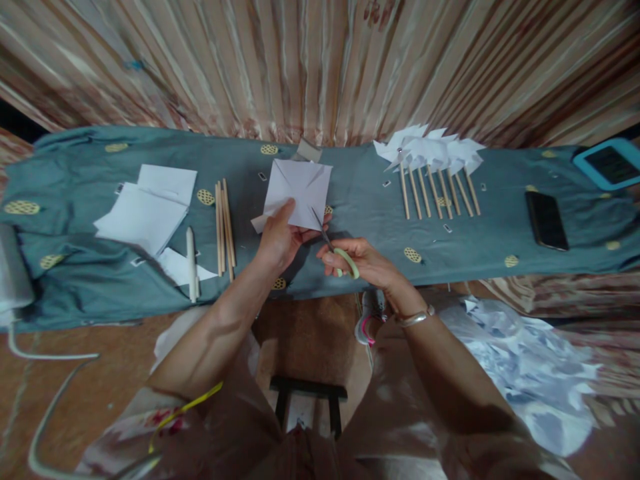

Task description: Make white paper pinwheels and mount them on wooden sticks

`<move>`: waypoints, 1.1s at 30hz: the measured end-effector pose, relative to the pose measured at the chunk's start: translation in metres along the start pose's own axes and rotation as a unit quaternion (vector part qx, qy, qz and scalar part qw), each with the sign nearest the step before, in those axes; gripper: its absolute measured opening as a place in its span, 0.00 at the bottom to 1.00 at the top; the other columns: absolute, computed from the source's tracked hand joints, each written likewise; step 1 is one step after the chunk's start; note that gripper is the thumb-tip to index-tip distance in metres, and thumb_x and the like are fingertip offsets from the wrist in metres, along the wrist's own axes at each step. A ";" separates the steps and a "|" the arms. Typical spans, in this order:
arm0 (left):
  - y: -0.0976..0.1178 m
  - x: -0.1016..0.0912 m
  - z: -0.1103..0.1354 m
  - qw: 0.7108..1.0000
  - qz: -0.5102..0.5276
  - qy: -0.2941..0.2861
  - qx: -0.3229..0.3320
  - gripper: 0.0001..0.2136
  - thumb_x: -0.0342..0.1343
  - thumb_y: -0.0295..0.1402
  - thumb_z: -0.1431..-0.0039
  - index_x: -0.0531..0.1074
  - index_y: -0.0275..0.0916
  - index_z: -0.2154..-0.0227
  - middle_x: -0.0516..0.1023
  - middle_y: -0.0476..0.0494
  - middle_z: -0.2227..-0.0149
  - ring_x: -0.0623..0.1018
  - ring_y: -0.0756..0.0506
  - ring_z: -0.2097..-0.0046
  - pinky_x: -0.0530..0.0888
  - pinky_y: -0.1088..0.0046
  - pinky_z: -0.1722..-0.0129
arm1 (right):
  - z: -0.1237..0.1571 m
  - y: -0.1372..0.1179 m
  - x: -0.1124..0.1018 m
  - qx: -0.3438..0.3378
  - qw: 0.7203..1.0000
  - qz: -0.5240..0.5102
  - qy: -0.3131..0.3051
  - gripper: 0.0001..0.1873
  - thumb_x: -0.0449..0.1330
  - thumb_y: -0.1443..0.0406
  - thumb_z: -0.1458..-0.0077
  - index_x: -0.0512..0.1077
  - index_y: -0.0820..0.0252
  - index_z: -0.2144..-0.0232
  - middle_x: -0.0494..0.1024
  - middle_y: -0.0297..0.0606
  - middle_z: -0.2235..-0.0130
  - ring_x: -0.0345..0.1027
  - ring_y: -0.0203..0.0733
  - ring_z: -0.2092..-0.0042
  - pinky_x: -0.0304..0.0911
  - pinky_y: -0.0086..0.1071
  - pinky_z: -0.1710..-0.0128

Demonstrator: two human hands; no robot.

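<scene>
My left hand grips the lower edge of a white paper square with diagonal creases, held up over the teal cloth-covered table. My right hand is closed on the green handles of a pair of scissors, whose blades point up-left into the paper's lower right corner. To the left of the paper lie several bare wooden sticks. Farther left sit a stack of white paper sheets and a white pen-like tube.
A row of finished white paper pinwheels on sticks lies at the back right. A black phone and a blue-cased tablet are at the far right. Paper scraps cover the floor on the right. A dark stool stands below.
</scene>
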State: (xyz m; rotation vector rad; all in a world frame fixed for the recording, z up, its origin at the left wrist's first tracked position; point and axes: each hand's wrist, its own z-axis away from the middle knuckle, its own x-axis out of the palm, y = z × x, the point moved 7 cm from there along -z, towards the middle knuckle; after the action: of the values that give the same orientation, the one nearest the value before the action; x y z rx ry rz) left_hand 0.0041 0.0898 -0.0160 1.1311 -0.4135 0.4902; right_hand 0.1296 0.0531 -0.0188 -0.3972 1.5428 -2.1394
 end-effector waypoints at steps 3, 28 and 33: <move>0.000 -0.001 -0.001 1.000 0.001 0.000 0.002 0.17 0.45 0.36 0.32 0.72 0.34 0.49 0.84 0.37 0.59 0.84 0.39 0.57 0.80 0.65 0.57 | 0.000 0.000 0.000 0.004 1.000 -0.002 0.002 0.27 0.67 0.42 0.56 0.74 0.61 0.70 0.74 0.31 0.76 0.63 0.30 0.75 0.59 0.26 0.76; 0.001 -0.003 -0.002 1.000 0.027 -0.002 0.005 0.22 0.53 0.40 0.35 0.66 0.33 0.42 0.84 0.36 0.60 0.84 0.38 0.56 0.80 0.63 0.55 | -0.001 0.002 0.002 0.036 0.998 -0.052 0.004 0.28 0.72 0.43 0.64 0.73 0.61 0.75 0.70 0.27 0.79 0.63 0.29 0.77 0.59 0.24 0.78; 0.001 -0.004 -0.002 1.000 0.024 -0.006 0.010 0.19 0.48 0.36 0.33 0.66 0.34 0.43 0.84 0.39 0.63 0.84 0.39 0.57 0.80 0.62 0.57 | -0.001 0.001 0.003 0.042 0.998 -0.056 0.005 0.29 0.72 0.43 0.65 0.72 0.61 0.76 0.70 0.27 0.79 0.62 0.28 0.77 0.59 0.24 0.77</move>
State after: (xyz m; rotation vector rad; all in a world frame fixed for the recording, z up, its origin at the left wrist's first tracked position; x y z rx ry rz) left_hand 0.0005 0.0916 -0.0182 1.1467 -0.4483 0.5307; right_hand 0.1270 0.0525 -0.0204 -0.4535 1.4620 -2.2864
